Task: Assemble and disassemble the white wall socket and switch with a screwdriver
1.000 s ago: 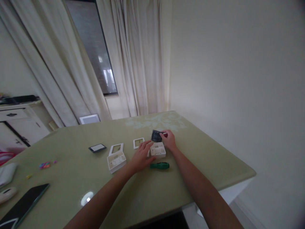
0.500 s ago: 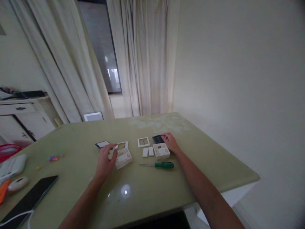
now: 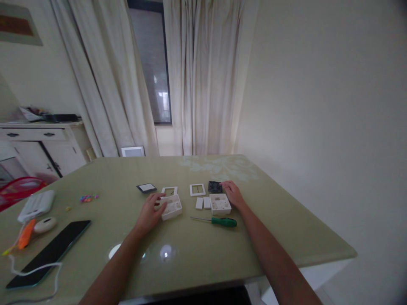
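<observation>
My left hand (image 3: 150, 212) rests at the left side of an open white plastic box (image 3: 172, 208), thumb and fingers apart over its edge. Behind that box lies a white square frame (image 3: 174, 189), partly covered. A dark square plate with a pale centre (image 3: 146, 187) is farther left. My right hand (image 3: 233, 194) has its fingertips pinched at the right edge of a black square part (image 3: 215, 187). Just in front of this part stands a second white box (image 3: 220, 205). Another white frame (image 3: 193, 190) and two small white rectangular pieces (image 3: 199, 203) lie between the hands.
A green-handled screwdriver (image 3: 224, 222) lies before the right box. At the left are a phone (image 3: 51, 253) with a white cable, an orange object (image 3: 26, 234), a round white case (image 3: 45, 225), a white block (image 3: 37, 205) and small coloured bits (image 3: 87, 198).
The view has turned left and rolled slightly. My right hand has drawn back a little, uncovering more of the black square part. My left hand stays by its box.
</observation>
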A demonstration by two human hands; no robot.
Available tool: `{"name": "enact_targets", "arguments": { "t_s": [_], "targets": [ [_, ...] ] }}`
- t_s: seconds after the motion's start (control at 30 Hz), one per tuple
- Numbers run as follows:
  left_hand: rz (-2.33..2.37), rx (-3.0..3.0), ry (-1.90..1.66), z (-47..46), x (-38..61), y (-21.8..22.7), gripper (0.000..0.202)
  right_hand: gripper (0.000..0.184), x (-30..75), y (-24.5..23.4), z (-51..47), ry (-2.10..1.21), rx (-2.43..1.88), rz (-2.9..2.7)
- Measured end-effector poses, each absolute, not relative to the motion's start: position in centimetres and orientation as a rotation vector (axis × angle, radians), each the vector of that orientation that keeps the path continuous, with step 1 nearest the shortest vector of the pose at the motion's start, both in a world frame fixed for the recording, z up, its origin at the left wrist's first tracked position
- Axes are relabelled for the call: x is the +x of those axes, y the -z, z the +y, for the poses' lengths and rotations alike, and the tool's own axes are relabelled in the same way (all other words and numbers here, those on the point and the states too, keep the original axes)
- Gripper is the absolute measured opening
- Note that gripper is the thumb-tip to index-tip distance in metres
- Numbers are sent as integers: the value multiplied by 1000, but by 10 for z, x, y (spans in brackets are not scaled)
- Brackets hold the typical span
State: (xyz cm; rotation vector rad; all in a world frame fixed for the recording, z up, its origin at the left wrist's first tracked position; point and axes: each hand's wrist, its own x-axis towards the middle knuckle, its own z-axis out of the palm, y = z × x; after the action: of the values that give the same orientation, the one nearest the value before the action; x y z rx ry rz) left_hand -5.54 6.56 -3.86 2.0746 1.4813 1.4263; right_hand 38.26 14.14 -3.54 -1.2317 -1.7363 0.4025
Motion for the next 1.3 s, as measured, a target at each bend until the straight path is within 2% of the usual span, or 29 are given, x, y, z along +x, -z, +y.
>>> {"name": "enact_targets", "arguments": {
  "t_s": [0.43,1.3],
  "targets": [
    [1565,1882,-1327,76,-70,50,25,32,382,42,140,-562,-1318,-1716],
    [1612,2056,-1388,65,-58,37,25,33,381,34,136,-495,-1336,-1596]
  ]
}}
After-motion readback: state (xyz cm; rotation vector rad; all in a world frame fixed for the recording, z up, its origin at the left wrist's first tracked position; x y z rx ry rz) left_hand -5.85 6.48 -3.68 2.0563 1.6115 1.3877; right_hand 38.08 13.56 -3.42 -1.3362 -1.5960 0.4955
